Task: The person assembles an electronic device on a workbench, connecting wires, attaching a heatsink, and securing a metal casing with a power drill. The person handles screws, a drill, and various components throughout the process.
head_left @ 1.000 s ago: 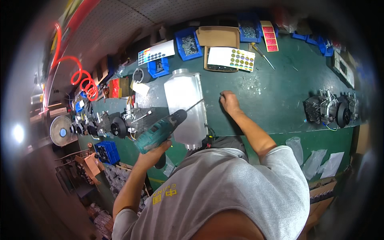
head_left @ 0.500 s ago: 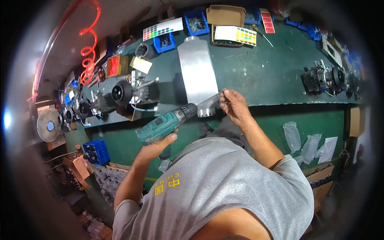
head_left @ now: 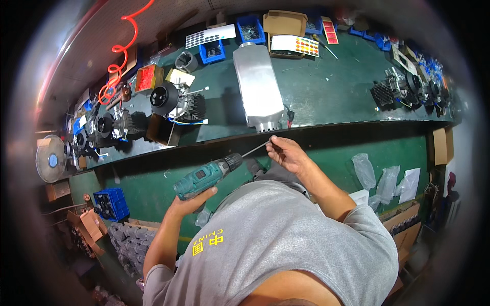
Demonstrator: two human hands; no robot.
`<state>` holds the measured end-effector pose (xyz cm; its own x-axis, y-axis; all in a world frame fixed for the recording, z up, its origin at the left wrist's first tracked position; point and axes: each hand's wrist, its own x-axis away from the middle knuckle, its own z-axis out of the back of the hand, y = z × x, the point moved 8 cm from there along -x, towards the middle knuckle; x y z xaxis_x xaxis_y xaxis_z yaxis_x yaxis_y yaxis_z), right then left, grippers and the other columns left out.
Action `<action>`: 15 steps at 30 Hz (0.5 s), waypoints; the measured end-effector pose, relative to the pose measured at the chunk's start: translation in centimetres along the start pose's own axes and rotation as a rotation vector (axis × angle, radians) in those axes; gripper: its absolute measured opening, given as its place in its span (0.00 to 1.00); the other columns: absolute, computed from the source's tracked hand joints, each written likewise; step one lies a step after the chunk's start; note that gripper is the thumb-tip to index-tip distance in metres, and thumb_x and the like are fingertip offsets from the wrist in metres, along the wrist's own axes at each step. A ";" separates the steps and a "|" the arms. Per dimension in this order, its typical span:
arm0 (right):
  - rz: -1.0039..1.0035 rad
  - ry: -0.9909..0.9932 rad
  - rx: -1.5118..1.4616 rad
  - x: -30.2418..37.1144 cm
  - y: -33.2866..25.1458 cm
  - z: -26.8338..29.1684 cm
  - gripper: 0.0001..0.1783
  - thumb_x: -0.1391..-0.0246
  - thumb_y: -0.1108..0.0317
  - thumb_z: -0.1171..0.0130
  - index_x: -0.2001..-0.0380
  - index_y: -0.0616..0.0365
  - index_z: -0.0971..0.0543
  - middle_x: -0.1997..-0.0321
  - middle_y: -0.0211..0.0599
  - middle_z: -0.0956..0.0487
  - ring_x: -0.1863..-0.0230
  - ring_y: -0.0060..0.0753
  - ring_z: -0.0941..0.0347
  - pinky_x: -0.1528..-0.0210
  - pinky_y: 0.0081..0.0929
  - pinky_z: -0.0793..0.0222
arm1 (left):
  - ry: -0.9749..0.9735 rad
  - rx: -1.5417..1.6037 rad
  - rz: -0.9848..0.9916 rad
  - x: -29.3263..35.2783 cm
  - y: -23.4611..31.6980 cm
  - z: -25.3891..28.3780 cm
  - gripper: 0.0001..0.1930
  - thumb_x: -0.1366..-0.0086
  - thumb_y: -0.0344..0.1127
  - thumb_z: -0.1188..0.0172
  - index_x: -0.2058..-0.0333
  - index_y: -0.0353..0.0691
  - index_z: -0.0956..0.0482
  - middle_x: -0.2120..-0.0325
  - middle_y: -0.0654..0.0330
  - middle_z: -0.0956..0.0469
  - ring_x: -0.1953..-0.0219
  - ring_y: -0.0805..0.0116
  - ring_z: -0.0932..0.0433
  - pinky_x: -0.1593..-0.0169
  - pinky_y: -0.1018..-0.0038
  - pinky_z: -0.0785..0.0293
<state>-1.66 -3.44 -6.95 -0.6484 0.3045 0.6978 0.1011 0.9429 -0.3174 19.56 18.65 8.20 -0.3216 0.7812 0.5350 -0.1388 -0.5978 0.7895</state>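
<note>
My left hand (head_left: 193, 203) is wrapped round the grip of a green and black cordless drill (head_left: 204, 179). A long thin driver bit (head_left: 255, 148) points from its chuck up to the right. At the bit's far end, the thumb and fingers of my right hand (head_left: 288, 155) are pinched together on the tip; whether a small screw is between them is hidden. Beyond my hands, a silver metal housing (head_left: 258, 84) lies lengthwise on the green workbench (head_left: 316, 97), its slotted round end at the front edge. A small black connector with a red part (head_left: 290, 117) sits beside it.
Motor-like assemblies with black fans (head_left: 176, 102) stand left, others (head_left: 400, 89) right. Blue bins of small parts (head_left: 212, 51), a cardboard box (head_left: 285, 23), sticker sheets (head_left: 209, 35) and a screwdriver (head_left: 326, 47) lie at the back. A red coiled hose (head_left: 118, 49) hangs left.
My right hand has come down and slightly left, off the bench edge, still at the bit's tip. The drill's front end has dropped toward me. The connector beside the housing is now uncovered.
</note>
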 end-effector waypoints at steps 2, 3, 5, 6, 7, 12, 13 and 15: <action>-0.027 0.018 0.032 0.1 0.1 0.7 0.09 0.35 0.64 0.35 0.61 0.58 0.19 0.65 0.34 0.16 0.66 0.25 0.16 0.63 0.25 0.13 | 0.007 0.016 -0.054 0.0 0.2 -0.2 0.15 0.37 0.39 0.26 0.54 0.41 0.15 0.62 0.62 0.14 0.60 0.72 0.18 0.53 0.70 0.20; -0.042 0.027 0.046 0.0 0.1 1.3 0.09 0.35 0.64 0.35 0.61 0.59 0.19 0.66 0.34 0.16 0.67 0.24 0.17 0.64 0.25 0.13 | 0.004 -0.046 -0.149 -0.3 0.8 -0.4 0.15 0.38 0.38 0.26 0.55 0.41 0.15 0.64 0.61 0.14 0.62 0.71 0.18 0.54 0.70 0.20; -0.078 0.011 0.003 -0.5 0.5 2.3 0.10 0.35 0.63 0.35 0.62 0.59 0.19 0.66 0.34 0.16 0.68 0.24 0.17 0.65 0.24 0.13 | 0.002 -0.172 -0.337 -0.8 1.7 -0.7 0.13 0.39 0.36 0.25 0.58 0.39 0.14 0.67 0.59 0.14 0.65 0.70 0.17 0.57 0.70 0.20; -0.097 0.001 -0.019 -0.8 0.7 2.7 0.10 0.35 0.63 0.34 0.62 0.59 0.19 0.66 0.34 0.16 0.68 0.24 0.17 0.66 0.24 0.13 | -0.022 -0.254 -0.412 -0.9 2.4 -0.8 0.13 0.39 0.36 0.25 0.57 0.40 0.15 0.66 0.60 0.15 0.64 0.70 0.17 0.56 0.71 0.20; -0.086 0.009 -0.034 -1.0 0.6 3.2 0.10 0.35 0.63 0.35 0.62 0.59 0.19 0.66 0.34 0.16 0.68 0.24 0.17 0.66 0.24 0.13 | -0.046 -0.335 -0.486 -1.0 3.2 -1.0 0.14 0.38 0.35 0.25 0.56 0.40 0.15 0.64 0.61 0.15 0.62 0.71 0.18 0.56 0.71 0.21; -0.070 -0.125 -0.235 -1.4 -0.8 2.6 0.09 0.31 0.65 0.40 0.61 0.61 0.20 0.66 0.35 0.16 0.68 0.25 0.17 0.66 0.23 0.14 | -0.088 -0.450 -0.529 -3.1 7.4 -1.8 0.13 0.39 0.33 0.25 0.57 0.40 0.15 0.65 0.60 0.14 0.64 0.68 0.17 0.58 0.71 0.21; -0.062 -0.142 -0.275 -1.7 -1.3 2.5 0.09 0.29 0.67 0.43 0.59 0.62 0.20 0.65 0.36 0.17 0.67 0.25 0.17 0.64 0.23 0.14 | -0.048 -0.415 -0.505 -3.6 7.9 -1.9 0.11 0.40 0.33 0.25 0.60 0.39 0.15 0.67 0.59 0.14 0.67 0.67 0.16 0.60 0.70 0.21; -0.007 -0.155 -0.279 -3.0 -1.9 2.9 0.09 0.29 0.67 0.44 0.59 0.62 0.20 0.65 0.37 0.17 0.67 0.26 0.18 0.63 0.24 0.14 | -0.005 -0.427 -0.519 -4.7 9.2 -2.0 0.12 0.41 0.32 0.25 0.61 0.38 0.16 0.69 0.58 0.14 0.70 0.64 0.16 0.62 0.70 0.21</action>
<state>-2.11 -6.56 -10.28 -0.7546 0.2942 0.5865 0.2857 0.9520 -0.1100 17.92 9.14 12.34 -0.1094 0.9867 0.1201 -0.6329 -0.1623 0.7570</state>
